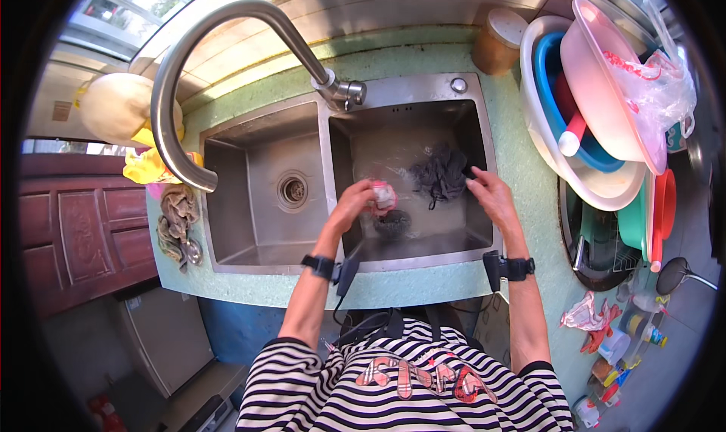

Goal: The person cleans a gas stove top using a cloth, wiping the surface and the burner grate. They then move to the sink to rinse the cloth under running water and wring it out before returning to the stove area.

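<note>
My left hand (353, 204) is over the left side of the right sink basin (420, 225), with its fingers closed on a small pink-and-white item (385, 198), perhaps a cloth or packet. Below that item a dark round patch (392, 223) shows on the wet basin floor; whether it is a shadow or the drain I cannot tell. A crumpled dark grey cloth (441, 174) lies in shallow water toward the basin's right. Just right of the cloth, my right hand (492, 195) hovers by the basin wall, fingers apart, and I see nothing held in it.
A curved steel faucet (249, 9) arches over the left basin (261, 222). Rags (178, 210) lie on the counter at left. At right stand stacked plastic basins (601, 91), a brown jar (499, 43) and a black stove (595, 245). Several small bottles and cups line the lower right.
</note>
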The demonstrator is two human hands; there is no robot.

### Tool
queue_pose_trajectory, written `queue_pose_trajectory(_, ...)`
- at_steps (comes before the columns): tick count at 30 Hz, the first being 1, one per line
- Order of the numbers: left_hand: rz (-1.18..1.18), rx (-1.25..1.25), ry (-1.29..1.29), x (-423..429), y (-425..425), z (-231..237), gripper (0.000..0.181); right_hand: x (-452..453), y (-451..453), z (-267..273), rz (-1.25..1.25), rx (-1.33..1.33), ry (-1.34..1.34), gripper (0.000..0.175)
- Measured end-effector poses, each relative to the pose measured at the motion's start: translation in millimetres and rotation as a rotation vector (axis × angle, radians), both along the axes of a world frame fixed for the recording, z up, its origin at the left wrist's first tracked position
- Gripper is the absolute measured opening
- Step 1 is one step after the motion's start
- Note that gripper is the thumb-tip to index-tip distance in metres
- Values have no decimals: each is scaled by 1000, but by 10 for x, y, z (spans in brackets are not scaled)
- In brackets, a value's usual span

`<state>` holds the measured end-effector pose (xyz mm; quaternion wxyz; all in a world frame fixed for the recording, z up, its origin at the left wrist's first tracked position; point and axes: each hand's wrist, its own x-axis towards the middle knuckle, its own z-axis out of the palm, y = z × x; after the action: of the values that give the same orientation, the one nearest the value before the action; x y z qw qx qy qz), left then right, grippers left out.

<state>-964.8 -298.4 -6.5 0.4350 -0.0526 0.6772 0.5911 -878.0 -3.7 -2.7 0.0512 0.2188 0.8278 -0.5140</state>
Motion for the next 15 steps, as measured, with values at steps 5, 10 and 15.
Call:
queue_pose_trajectory(5,486,592,-122,26,-122,383,29,-471,-409,-211,217,125,23,58)
queue_pose_trajectory(10,714,846,-179,31,9,385,32,-882,-840,-268,94,-321,-222,63)
queue_pose_trajectory(15,864,675,-154,-23,45,16,31,-1121,-965,-773,107,-838,-303,44)
